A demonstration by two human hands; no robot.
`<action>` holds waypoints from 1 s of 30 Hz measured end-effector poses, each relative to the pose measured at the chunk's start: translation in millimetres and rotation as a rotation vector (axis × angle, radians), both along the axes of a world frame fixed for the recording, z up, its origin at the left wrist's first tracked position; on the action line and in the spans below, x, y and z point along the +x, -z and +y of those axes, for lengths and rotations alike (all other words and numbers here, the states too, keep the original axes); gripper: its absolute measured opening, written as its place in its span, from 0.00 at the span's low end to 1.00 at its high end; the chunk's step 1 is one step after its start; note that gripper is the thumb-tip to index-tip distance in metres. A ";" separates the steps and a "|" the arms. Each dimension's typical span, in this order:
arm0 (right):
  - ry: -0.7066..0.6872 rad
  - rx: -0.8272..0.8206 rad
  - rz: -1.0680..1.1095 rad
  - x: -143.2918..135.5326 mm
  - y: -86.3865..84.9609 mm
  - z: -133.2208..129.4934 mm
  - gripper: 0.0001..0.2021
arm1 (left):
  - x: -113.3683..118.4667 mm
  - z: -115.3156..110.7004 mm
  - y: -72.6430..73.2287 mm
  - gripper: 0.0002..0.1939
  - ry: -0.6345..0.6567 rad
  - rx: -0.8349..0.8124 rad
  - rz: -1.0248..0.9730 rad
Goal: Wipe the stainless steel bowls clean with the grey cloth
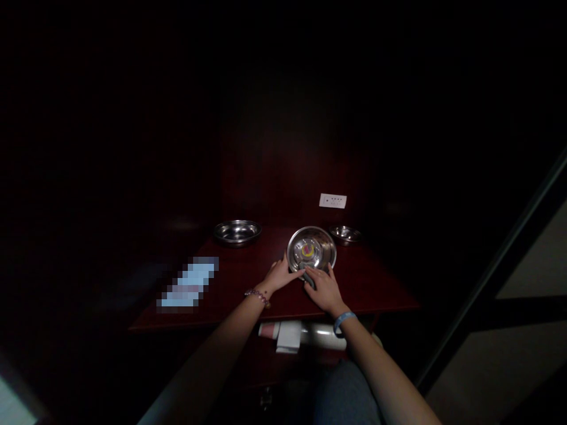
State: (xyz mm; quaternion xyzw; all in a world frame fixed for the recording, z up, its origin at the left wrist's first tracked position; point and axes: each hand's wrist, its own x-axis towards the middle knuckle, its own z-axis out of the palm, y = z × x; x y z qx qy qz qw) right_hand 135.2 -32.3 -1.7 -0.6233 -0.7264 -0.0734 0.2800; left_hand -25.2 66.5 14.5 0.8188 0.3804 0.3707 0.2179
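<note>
A shiny metal bowl point(323, 245) with a yellow and pink round mark at its centre is tilted toward me above the dark red table point(266, 295). My left hand point(280, 275), with a beaded bracelet at the wrist, grips the bowl's lower left rim. Over the lower right rim is my right hand point(324, 288), a blue band at its wrist. Its fingers are bent around something dark grey point(309, 276) against the bowl's near edge; whether this is a cloth or another item is too dim to tell.
A wide metal dish point(238, 233) stands at the back left, a smaller metal bowl point(346, 235) at the back right. A white socket plate point(333, 201) is on the wall. Below the tabletop lie stacked cups point(321, 336) and a white box point(289, 337). A blurred rectangle point(188, 285) lies left.
</note>
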 end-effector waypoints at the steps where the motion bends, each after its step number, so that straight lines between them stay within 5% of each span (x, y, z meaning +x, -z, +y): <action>1: -0.003 0.002 0.000 0.0 0.4 0.0 0.23 | 0.6 1.2 2.0 0.36 0.012 0.001 0.004; 7: -0.002 0.027 -0.017 1.3 3.7 1.3 0.23 | 2.5 8.0 7.2 0.29 0.016 0.009 0.020; 20: 0.075 0.097 -0.002 0.4 5.1 1.9 0.19 | -2.2 -2.3 -9.9 0.27 -0.052 0.034 0.030; 30: 0.080 0.082 -0.020 0.9 6.0 2.5 0.20 | -2.3 3.4 -8.5 0.15 -0.170 0.123 0.043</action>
